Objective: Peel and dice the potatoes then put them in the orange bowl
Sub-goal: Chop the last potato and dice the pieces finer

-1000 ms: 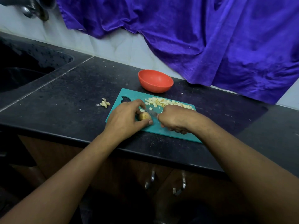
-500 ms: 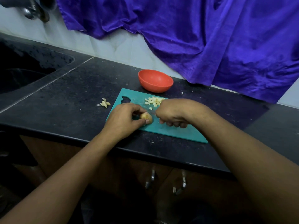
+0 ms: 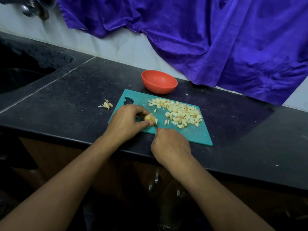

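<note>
A teal cutting board (image 3: 196, 135) lies on the black counter. My left hand (image 3: 126, 121) pinches a small potato piece (image 3: 150, 117) against the board's left part. My right hand (image 3: 170, 145) grips a knife with an orange handle (image 3: 157, 129) at the board's near edge; its blade runs up against the potato piece and is mostly hidden. A heap of diced potato (image 3: 181, 113) covers the board's far right half. The orange bowl (image 3: 159, 81) stands just behind the board and looks empty.
A small pile of potato peel (image 3: 106, 105) lies on the counter left of the board. A dark sink (image 3: 21, 70) is sunk in at the far left under a tap (image 3: 33, 9). Purple cloth (image 3: 200, 39) hangs on the wall behind. The counter's front edge runs under my wrists.
My right hand has drawn back from over the diced heap to the board's near edge, uncovering the heap. My left hand has stayed on the potato piece.
</note>
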The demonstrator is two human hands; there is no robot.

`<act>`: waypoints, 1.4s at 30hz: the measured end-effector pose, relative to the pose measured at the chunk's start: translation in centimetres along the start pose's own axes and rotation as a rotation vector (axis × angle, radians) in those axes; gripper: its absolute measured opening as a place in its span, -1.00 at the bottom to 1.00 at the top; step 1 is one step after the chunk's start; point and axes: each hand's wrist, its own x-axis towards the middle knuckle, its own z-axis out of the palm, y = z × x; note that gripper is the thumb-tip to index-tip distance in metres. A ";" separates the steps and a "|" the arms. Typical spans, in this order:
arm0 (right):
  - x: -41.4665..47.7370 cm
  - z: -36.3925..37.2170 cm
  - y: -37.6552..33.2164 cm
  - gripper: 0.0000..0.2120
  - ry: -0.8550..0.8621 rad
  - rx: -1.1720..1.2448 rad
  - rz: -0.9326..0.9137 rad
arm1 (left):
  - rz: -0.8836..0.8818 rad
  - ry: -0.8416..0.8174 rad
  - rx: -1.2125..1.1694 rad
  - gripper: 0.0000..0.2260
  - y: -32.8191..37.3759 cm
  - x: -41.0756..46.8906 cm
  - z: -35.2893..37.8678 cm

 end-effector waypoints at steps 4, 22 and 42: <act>-0.5 0.4 0.8 -0.73 0.036 -0.025 -0.022 | -0.007 0.012 0.006 -0.69 0.2 0.0 -0.1; 2.5 -2.3 4.4 -0.73 -0.177 0.656 0.142 | 0.000 -0.015 0.060 -0.65 -0.1 -0.3 -0.3; 3.7 -6.1 1.8 -0.78 -0.250 0.325 0.050 | -0.028 -0.015 -0.002 -0.76 -0.1 -0.2 -0.3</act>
